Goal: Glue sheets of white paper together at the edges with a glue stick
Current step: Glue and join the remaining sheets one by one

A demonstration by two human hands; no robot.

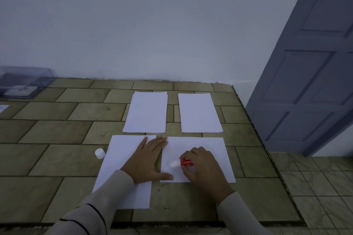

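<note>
While the left hand (148, 160) lies spread flat across two sheets, the right hand (200, 166) grips a red glue stick (183, 163).

The stick's white tip points left, over the near-left part of the right sheet (210, 145), just beside the left thumb. The left sheet (122, 158) lies alongside it on the tiled counter (57, 139). A white cap (100, 153) stands at that sheet's left edge, and two paper stacks (146, 112) (199, 112) sit farther back.

Red glue stick (185, 162) (uncapped, white tip down-left) on right sheet (212, 145), left sheet (122, 158) beside it
</note>
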